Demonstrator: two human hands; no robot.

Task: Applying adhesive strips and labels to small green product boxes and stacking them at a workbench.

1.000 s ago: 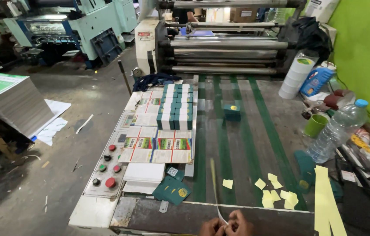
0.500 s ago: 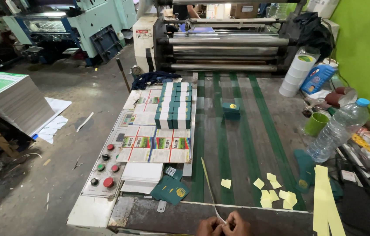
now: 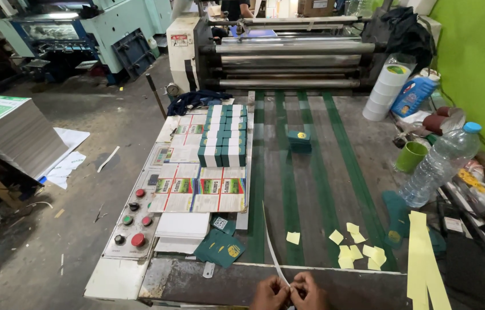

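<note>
Both hands sit at the very near edge of the desk (image 3: 311,172), side by side and touching. The left hand (image 3: 270,294) and the right hand (image 3: 309,293) each pinch the near end of a thin white strip (image 3: 270,244). The strip bends up and away from the hands, out over the desk.

The work looks like it is only starting. The strip is just being held. A bit past the hands lie small yellow paper bits (image 3: 354,250), loose and spread out. Far ahead and to the left are neat rows of green and white packs (image 3: 223,135), already stacked. One small green stack (image 3: 298,140) stands alone, far ahead. Flat printed sheets (image 3: 199,186) lie ahead on the left, and dark green cards (image 3: 219,248) lie closer on that side.

Right in front of the hands the desk has open room, with long green belts (image 3: 290,195) running away to the rollers (image 3: 294,63). The left side has a panel with round buttons (image 3: 133,221) near the desk edge. The right side is crowded: a plastic bottle (image 3: 438,166), a green cup (image 3: 411,157) and long yellow strips (image 3: 423,258). The hands are so close to the near edge that little of them shows.
</note>
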